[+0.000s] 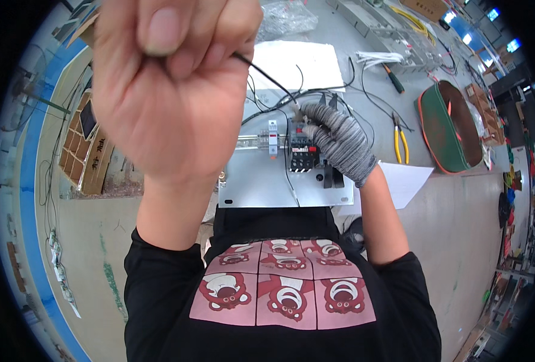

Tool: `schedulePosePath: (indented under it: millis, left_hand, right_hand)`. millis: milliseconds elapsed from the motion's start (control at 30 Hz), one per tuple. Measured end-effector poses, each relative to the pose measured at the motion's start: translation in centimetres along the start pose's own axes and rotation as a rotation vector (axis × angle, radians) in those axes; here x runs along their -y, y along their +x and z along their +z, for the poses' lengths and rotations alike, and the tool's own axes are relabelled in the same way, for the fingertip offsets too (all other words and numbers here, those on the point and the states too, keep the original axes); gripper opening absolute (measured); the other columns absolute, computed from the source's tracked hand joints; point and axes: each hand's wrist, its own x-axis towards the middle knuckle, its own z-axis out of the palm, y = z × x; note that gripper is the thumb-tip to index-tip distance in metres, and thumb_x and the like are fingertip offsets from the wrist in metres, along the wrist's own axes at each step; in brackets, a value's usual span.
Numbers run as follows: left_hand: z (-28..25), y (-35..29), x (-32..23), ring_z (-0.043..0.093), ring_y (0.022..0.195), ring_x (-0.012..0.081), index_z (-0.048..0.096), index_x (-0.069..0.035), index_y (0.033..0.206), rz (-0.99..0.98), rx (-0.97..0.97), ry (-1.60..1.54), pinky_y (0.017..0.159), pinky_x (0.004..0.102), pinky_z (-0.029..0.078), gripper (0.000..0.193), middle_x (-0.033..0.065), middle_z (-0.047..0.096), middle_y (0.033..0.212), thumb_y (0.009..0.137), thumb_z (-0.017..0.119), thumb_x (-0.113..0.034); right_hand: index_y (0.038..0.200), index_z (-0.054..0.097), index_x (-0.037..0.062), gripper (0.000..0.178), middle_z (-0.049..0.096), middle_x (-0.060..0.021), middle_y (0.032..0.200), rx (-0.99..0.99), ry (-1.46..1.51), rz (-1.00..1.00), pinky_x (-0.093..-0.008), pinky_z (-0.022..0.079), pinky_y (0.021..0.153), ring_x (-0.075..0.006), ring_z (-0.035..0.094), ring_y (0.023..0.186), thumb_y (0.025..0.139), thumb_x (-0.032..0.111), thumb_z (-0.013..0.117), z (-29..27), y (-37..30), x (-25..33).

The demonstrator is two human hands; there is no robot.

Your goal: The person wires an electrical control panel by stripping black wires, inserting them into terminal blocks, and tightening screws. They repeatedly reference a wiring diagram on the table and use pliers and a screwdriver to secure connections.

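My bare left hand [171,90] is raised close to the camera, its fingers curled closed around a black wire [266,75]. From that hand the wire runs down to the fingertips of my right hand [337,136], which wears a grey knitted glove. The right fingers pinch the wire's lower end, just above a black thermal relay [302,158] with red parts. That relay stands on a metal mounting plate [252,184]. Left of it, a slim white fuse holder [273,139] sits on a metal rail [250,142]. More black wires loop behind the relay. The glove hides part of the devices.
Yellow-handled pliers [401,142] and a green-handled screwdriver [394,78] lie right of the plate, near a green bin [454,130] with an orange rim. White paper [304,63] lies behind the plate. At left stands a divided cardboard box [77,148].
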Motion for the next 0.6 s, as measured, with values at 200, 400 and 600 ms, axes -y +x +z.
schedulePosePath:
  millis: [200,400,600]
  left_hand:
    - [-0.5,2.1,1.0,0.043,0.087,0.0128,0.046,-0.001,0.132,0.35,-0.293,0.205,0.08,0.0266,0.037,0.039,0.0035,0.05,0.102,0.105,0.037,-0.028]
    - [-3.7,-4.0,3.3,0.038,0.125,0.0172,0.036,-0.001,0.144,-0.133,-0.54,0.254,0.105,0.0286,0.03,0.088,0.0092,0.045,0.136,0.089,0.044,-0.069]
    - [-8.4,-7.1,-3.7,0.049,0.112,0.0176,0.05,-0.001,0.129,0.146,-0.986,1.318,0.1,0.0343,0.037,0.034,0.0086,0.053,0.124,0.097,0.054,-0.013]
  right_hand:
    - [0.105,0.068,0.001,0.017,0.072,-0.0083,0.087,-0.146,0.288,0.138,-0.0271,0.053,0.07,-0.0106,0.066,0.077,0.09,0.008,0.064,-1.3,4.0,0.3]
    - [0.101,0.069,0.0026,0.017,0.071,-0.0091,0.083,-0.154,0.081,0.002,-0.0292,0.053,0.068,-0.0131,0.066,0.073,0.086,0.01,0.069,-2.8,9.1,4.7]
    - [0.1,0.068,0.0038,0.017,0.069,-0.0167,0.089,-0.204,-0.453,-0.397,-0.0358,0.053,0.074,-0.0299,0.067,0.081,0.085,0.011,0.068,-5.3,11.9,4.9]
